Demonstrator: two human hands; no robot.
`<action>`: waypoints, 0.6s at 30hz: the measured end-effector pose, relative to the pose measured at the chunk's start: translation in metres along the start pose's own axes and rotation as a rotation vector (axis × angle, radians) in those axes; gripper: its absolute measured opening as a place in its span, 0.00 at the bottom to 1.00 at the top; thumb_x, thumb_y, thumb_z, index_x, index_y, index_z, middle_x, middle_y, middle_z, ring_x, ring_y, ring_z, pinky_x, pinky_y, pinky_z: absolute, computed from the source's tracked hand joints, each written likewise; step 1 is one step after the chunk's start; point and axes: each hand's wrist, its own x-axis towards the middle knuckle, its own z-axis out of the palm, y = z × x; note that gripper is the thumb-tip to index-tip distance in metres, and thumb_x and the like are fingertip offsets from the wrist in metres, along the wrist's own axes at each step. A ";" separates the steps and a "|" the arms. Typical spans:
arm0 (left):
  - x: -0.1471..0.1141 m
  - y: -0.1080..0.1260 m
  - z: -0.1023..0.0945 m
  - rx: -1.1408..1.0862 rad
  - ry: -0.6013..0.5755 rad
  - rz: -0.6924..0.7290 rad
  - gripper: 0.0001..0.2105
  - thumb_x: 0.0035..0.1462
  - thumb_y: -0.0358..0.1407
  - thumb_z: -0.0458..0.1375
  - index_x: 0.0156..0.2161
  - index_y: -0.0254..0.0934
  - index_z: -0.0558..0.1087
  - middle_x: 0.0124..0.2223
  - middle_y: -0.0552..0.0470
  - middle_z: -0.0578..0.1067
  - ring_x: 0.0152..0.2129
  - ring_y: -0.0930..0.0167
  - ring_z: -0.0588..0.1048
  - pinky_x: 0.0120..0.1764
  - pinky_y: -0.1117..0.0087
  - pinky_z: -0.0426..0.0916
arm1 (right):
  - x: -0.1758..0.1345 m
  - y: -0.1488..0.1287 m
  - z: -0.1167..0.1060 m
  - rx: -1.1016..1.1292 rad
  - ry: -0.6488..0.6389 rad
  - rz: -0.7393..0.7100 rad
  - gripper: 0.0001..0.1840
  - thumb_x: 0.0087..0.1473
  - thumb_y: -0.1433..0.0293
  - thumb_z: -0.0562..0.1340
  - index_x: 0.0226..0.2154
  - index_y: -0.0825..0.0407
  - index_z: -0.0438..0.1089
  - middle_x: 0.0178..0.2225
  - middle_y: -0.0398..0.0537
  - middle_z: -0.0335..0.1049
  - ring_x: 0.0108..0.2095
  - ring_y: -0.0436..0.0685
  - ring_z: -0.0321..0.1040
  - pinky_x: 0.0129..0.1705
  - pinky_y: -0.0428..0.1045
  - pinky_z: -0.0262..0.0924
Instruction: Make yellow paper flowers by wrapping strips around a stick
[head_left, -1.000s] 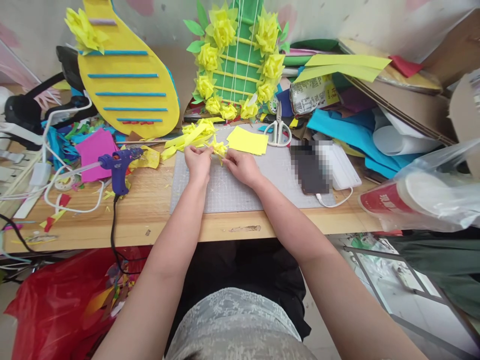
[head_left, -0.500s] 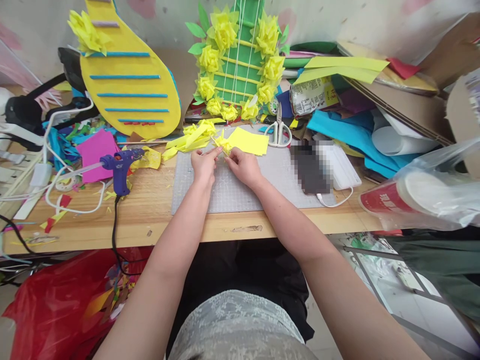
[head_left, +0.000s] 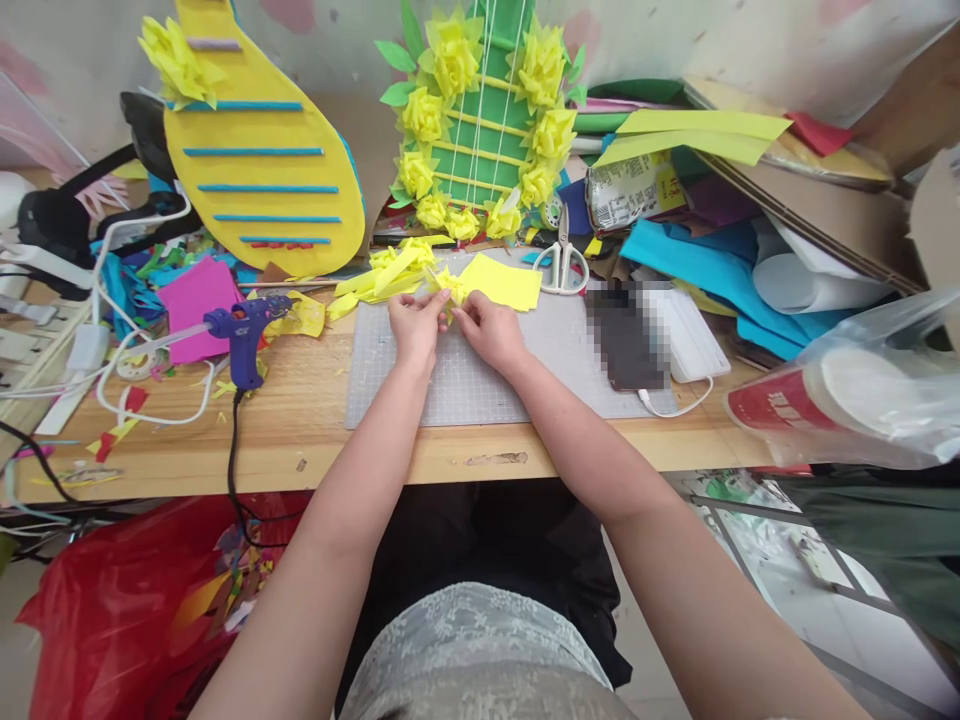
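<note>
Above the grey cutting mat (head_left: 480, 385), my left hand (head_left: 417, 325) pinches a small yellow paper flower (head_left: 450, 284). My right hand (head_left: 487, 328) is closed at the flower's right side, fingertips against its lower petals; the fingers partly hide it. Just behind my right hand lies a stack of yellow paper sheets (head_left: 502, 283). Several folded yellow paper pieces (head_left: 394, 272) are heaped behind my left hand. White-handled scissors (head_left: 562, 262) rest at the mat's back edge, to the right of the sheets.
At the back stand a yellow cardboard instrument shape (head_left: 262, 220) and a green one (head_left: 480, 130) ringed with yellow paper flowers. A purple glue gun (head_left: 244, 340) stands left. On the right are a blurred dark phone (head_left: 626, 335), a white power bank (head_left: 694, 335) and a bagged red cup (head_left: 772, 400).
The view has shifted slightly, so everything sits a little further right. Both hands stay together at the yellow flower, with only small finger movements.
</note>
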 end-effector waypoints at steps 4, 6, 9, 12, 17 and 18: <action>0.001 0.000 -0.002 0.047 -0.054 0.022 0.20 0.46 0.26 0.62 0.33 0.40 0.52 0.23 0.62 0.71 0.15 0.80 0.69 0.17 0.79 0.60 | -0.001 0.001 0.002 -0.033 0.032 -0.010 0.10 0.56 0.63 0.55 0.29 0.52 0.64 0.23 0.44 0.68 0.24 0.52 0.61 0.30 0.46 0.50; 0.001 0.001 -0.002 0.062 -0.055 0.025 0.19 0.47 0.25 0.62 0.34 0.39 0.53 0.24 0.61 0.72 0.16 0.79 0.71 0.17 0.79 0.60 | -0.001 0.002 0.003 -0.052 0.038 -0.027 0.11 0.56 0.62 0.55 0.28 0.52 0.63 0.22 0.43 0.68 0.24 0.51 0.61 0.30 0.46 0.50; 0.001 0.002 -0.002 0.081 -0.032 0.038 0.20 0.46 0.24 0.61 0.34 0.40 0.52 0.23 0.61 0.72 0.16 0.79 0.70 0.15 0.80 0.56 | -0.001 0.001 0.003 -0.076 0.032 -0.024 0.12 0.56 0.61 0.56 0.27 0.51 0.64 0.22 0.43 0.68 0.24 0.51 0.62 0.29 0.46 0.50; 0.002 0.001 -0.001 0.071 -0.020 0.054 0.22 0.45 0.23 0.61 0.33 0.41 0.49 0.22 0.63 0.70 0.14 0.80 0.67 0.15 0.80 0.54 | -0.001 -0.002 0.001 -0.078 0.015 0.002 0.10 0.55 0.63 0.57 0.27 0.52 0.65 0.23 0.44 0.69 0.25 0.52 0.63 0.30 0.46 0.51; 0.003 -0.003 0.001 0.066 -0.039 0.094 0.23 0.47 0.23 0.59 0.33 0.42 0.47 0.22 0.65 0.70 0.11 0.81 0.64 0.15 0.79 0.55 | -0.002 -0.007 -0.001 -0.062 -0.007 0.051 0.11 0.55 0.63 0.57 0.27 0.52 0.65 0.24 0.44 0.71 0.26 0.52 0.65 0.31 0.46 0.53; 0.003 -0.003 0.002 0.070 -0.039 0.094 0.23 0.47 0.23 0.59 0.33 0.42 0.47 0.23 0.65 0.70 0.11 0.82 0.64 0.15 0.78 0.55 | -0.002 -0.007 -0.001 -0.060 -0.005 0.059 0.11 0.55 0.63 0.57 0.27 0.52 0.66 0.24 0.45 0.71 0.26 0.52 0.65 0.31 0.46 0.53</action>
